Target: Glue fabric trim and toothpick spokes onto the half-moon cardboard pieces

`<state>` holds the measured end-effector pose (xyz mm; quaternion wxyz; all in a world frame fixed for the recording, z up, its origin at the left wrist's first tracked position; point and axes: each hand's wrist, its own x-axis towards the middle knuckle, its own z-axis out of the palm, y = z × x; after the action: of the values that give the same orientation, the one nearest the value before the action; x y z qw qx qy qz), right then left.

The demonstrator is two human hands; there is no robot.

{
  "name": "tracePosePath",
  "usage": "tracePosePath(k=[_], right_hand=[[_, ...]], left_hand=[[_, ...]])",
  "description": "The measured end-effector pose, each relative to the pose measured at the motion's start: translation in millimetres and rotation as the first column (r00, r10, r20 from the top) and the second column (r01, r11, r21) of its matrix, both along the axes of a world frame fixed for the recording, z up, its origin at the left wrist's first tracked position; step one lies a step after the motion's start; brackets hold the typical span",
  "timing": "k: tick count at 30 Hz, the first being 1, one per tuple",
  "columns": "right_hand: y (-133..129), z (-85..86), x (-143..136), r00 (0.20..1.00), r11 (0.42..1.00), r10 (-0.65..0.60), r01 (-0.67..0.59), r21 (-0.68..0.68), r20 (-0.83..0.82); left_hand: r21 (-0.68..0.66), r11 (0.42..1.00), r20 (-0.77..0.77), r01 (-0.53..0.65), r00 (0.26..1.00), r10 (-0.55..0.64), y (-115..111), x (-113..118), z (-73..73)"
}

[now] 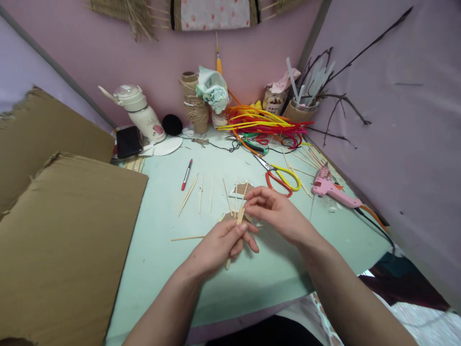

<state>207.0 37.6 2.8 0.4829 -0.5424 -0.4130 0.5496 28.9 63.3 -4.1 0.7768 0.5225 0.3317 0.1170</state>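
Observation:
My left hand is closed round a small bundle of thin wooden sticks, which point up and away from me. Their lower ends show below the fingers. At the upper end of this bundle, my right hand is bent with thumb and fingertips pinched at one thin stick. Behind the hands lie small brown cardboard pieces with pale edges, partly hidden. More loose sticks are spread out left of them, and a single stick reaches under my left hand.
Large cardboard sheets stand at the left. Scissors and a pink glue gun with its cord lie right. A red-tipped pen rests mid-table. Along the back are a bottle, twine, coloured pipe cleaners and branches.

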Motion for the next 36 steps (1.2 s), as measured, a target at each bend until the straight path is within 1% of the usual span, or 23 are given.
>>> tracePosePath(k=[2, 3, 7, 9, 11, 13, 15, 16, 17, 18, 20, 21, 22, 23, 25, 26, 28, 29, 30, 31, 33, 34, 36], right_hand=[[-1, -3.8, -4, 0.999, 0.999, 0.030, -0.031, -0.009, -0.027], [-1, -5.4, -4, 1.000, 1.000, 0.009, -0.010, -0.010, -0.022], [1, -8.6, 3, 0.978, 0.979, -0.205, 0.204, 0.031, 0.031], [1, -9.2, 8, 0.966, 0.967, -0.255, 0.253, 0.042, 0.047], [2, -10.6, 13, 0.955, 0.958, -0.287, 0.283, 0.051, 0.076], [4, -13.1, 22, 0.920, 0.926, -0.376, 0.367, 0.093, 0.108], [9, -16.1, 34, 0.853, 0.860, -0.505, 0.487, 0.151, 0.128], [12, -17.5, 41, 0.821, 0.831, -0.553, 0.532, 0.166, 0.138], [16, -18.5, 47, 0.799, 0.813, -0.581, 0.558, 0.167, 0.154], [19, -19.3, 53, 0.793, 0.811, -0.585, 0.563, 0.159, 0.173], [27, -20.1, 59, 0.811, 0.838, -0.546, 0.534, 0.114, 0.210], [31, -20.3, 59, 0.827, 0.856, -0.514, 0.509, 0.086, 0.227], [34, -20.7, 59, 0.841, 0.872, -0.484, 0.486, 0.058, 0.242], [36, -21.3, 57, 0.852, 0.884, -0.458, 0.466, 0.034, 0.254], [40, -23.1, 52, 0.864, 0.899, -0.422, 0.438, 0.004, 0.274], [41, -24.2, 50, 0.867, 0.903, -0.413, 0.430, -0.002, 0.279], [42, -26.3, 47, 0.869, 0.905, -0.406, 0.425, -0.005, 0.281], [42, -27.1, 47, 0.869, 0.906, -0.405, 0.424, -0.005, 0.284], [42, -27.5, 46, 0.869, 0.906, -0.403, 0.422, -0.005, 0.287], [42, -27.7, 46, 0.869, 0.907, -0.402, 0.421, -0.006, 0.290], [41, -27.3, 47, 0.868, 0.908, -0.397, 0.418, -0.010, 0.298], [41, -26.9, 47, 0.869, 0.909, -0.393, 0.416, -0.015, 0.302], [41, -26.4, 47, 0.871, 0.911, -0.383, 0.411, -0.029, 0.306]], left_hand=[[0.012, 1.000, -0.009, 0.023, 1.000, -0.023, -1, 1, -1.5], [0.019, 0.999, -0.014, 0.027, 1.000, -0.027, -1, 2, -2.2], [0.056, 0.998, -0.047, 0.029, 0.999, -0.026, -2, 3, -3.8], [0.069, 0.997, -0.063, 0.035, 0.998, -0.031, -3, 4, -4.1], [0.053, 0.998, -0.071, 0.036, 0.997, -0.033, -3, 5, -4.4], [0.039, 0.999, -0.085, -0.009, 0.996, 0.013, -2, 4, -4.4], [0.109, 0.984, -0.111, -0.143, 0.982, 0.155, 2, 2, -3.8], [0.178, 0.957, -0.117, -0.230, 0.960, 0.253, 5, 0, -3.4], [0.252, 0.917, -0.117, -0.309, 0.931, 0.346, 7, -2, -3.0], [0.322, 0.873, -0.117, -0.366, 0.900, 0.421, 10, -4, -2.6], [0.448, 0.800, -0.146, -0.399, 0.850, 0.506, 12, -7, -2.2], [0.512, 0.772, -0.169, -0.376, 0.837, 0.520, 12, -8, -2.3], [0.580, 0.747, -0.198, -0.326, 0.833, 0.517, 11, -8, -2.6], [0.649, 0.719, -0.230, -0.249, 0.837, 0.497, 10, -8, -3.0], [0.764, 0.645, -0.304, -0.036, 0.861, 0.408, 7, -6, -3.9], [0.802, 0.591, -0.344, 0.085, 0.875, 0.341, 5, -4, -4.2], [0.842, 0.449, -0.421, 0.299, 0.885, 0.200, 1, -1, -4.2], [0.845, 0.382, -0.455, 0.374, 0.879, 0.146, -1, 0, -4.1], [0.842, 0.330, -0.483, 0.427, 0.869, 0.110, -3, 1, -4.1], [0.838, 0.294, -0.505, 0.460, 0.858, 0.096, -6, 1, -4.6], [0.847, 0.241, -0.512, 0.474, 0.849, 0.130, -14, 0, -7.3], [0.863, 0.208, -0.494, 0.460, 0.854, 0.161, -18, -1, -9.8], [0.905, 0.120, -0.426, 0.409, 0.874, 0.233, -27, -3, -16.5]])
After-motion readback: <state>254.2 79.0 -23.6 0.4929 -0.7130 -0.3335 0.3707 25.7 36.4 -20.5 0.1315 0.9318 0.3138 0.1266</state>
